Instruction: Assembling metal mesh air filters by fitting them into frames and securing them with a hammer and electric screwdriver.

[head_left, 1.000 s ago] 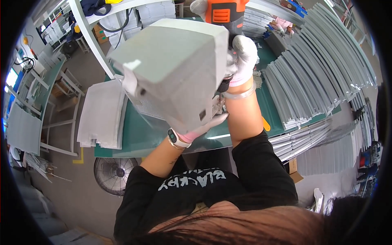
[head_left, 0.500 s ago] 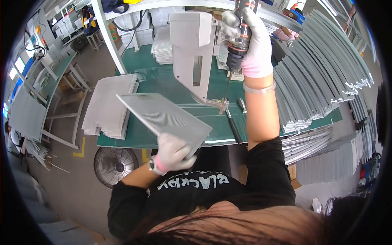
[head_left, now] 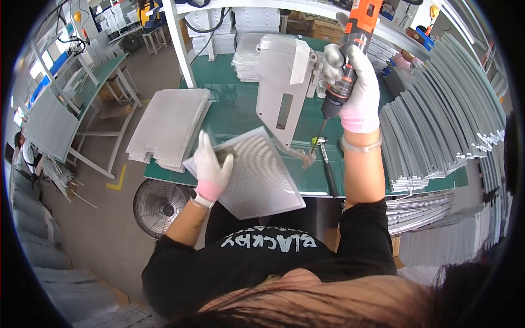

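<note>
My right hand (head_left: 358, 90), in a white glove with a pink cuff, grips an orange and black power screwdriver (head_left: 345, 68) held upright. Its long thin bit points down to a clear plastic nozzle (head_left: 309, 158) at the foot of a pale grey machine (head_left: 279, 82). Gloved too, my left hand (head_left: 212, 167) lies against the left edge of a framed mesh panel (head_left: 257, 180), fingers stretched and thumb apart. The panel slants over the bench's front edge, its near corner close to my body. A black-handled hammer (head_left: 330, 175) rests on the bench right of the nozzle.
Flat pale panels (head_left: 169, 123) are stacked at the left of the green bench (head_left: 229, 117). Long grey frame strips (head_left: 437, 109) pile up on the right. A floor fan (head_left: 164, 208) stands below the front edge. White shelf posts (head_left: 180, 49) rise behind.
The mesh panel has swung round and nearer to me. My left hand has shifted from its near edge to its left edge, fingers now stretched. The right hand still grips the power screwdriver.
</note>
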A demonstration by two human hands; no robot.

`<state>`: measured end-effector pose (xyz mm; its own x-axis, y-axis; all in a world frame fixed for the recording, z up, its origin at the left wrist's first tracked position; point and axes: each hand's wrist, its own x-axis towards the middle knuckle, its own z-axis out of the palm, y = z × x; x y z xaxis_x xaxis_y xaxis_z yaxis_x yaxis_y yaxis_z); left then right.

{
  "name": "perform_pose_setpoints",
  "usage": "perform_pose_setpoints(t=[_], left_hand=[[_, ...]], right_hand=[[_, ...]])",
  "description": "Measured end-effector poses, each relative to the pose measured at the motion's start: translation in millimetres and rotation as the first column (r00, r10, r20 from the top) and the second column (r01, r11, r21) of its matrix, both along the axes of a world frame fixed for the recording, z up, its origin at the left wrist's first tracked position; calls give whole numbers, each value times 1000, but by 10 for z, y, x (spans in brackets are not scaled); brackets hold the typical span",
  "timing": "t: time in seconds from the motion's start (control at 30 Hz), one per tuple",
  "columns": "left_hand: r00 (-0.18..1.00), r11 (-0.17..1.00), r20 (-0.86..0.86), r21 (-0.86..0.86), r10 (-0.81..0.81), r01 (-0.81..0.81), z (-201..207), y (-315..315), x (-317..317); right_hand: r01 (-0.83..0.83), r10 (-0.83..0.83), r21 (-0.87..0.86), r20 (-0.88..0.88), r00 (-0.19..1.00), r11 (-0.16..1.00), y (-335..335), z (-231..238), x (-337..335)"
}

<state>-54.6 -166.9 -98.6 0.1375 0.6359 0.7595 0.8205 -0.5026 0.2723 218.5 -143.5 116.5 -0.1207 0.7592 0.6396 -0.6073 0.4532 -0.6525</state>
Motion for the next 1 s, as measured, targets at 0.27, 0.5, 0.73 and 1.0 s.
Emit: perform_pose_setpoints(t=[0.27, 0.5, 0.73, 1.0], left_hand=[[874, 862, 3, -161, -487, 481, 153, -376, 659], [869, 865, 13, -95, -494, 493, 145, -588, 737], [861, 850, -26, -175, -508, 496, 158, -595, 686], [850, 840, 1, -154, -526, 520, 128, -551, 673]], right_hand=[[214, -202, -131, 94, 975, 968, -251, -270, -201], [76, -82, -140, -38, 996, 987, -279, -645, -217], [87, -96, -155, -52, 994, 984, -287, -649, -277], [200, -196, -104, 52, 979, 974, -315, -647, -296]])
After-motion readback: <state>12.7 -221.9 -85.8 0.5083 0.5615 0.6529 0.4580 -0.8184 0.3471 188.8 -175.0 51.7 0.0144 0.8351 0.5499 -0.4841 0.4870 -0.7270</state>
